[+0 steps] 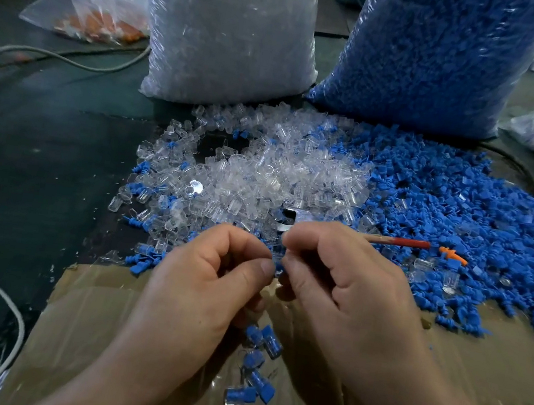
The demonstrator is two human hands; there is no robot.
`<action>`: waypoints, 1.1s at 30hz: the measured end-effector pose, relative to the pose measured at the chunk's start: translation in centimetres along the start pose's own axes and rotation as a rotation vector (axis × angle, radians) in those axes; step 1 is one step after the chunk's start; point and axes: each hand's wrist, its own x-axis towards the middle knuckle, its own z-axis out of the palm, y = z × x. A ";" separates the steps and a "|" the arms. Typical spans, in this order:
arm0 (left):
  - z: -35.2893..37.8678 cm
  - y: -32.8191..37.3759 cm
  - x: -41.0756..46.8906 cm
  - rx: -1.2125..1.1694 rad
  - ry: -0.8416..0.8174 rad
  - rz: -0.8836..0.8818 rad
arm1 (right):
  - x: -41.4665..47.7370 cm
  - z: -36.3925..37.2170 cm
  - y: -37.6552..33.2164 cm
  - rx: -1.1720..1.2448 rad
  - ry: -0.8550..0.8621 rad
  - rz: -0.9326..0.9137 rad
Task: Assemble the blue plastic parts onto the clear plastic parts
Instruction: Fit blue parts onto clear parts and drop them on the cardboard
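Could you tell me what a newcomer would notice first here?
Likely the clear bag at back left and the blue bag at back right, with a clear pile and a blue pile spilled before them. The left hand and right hand pinch a small piece at the centre, over cardboard.
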 end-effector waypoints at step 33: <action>0.1 1.5 -0.4 -0.294 -0.076 -0.129 | -0.2 -0.2 -0.3 -0.236 -0.020 -0.307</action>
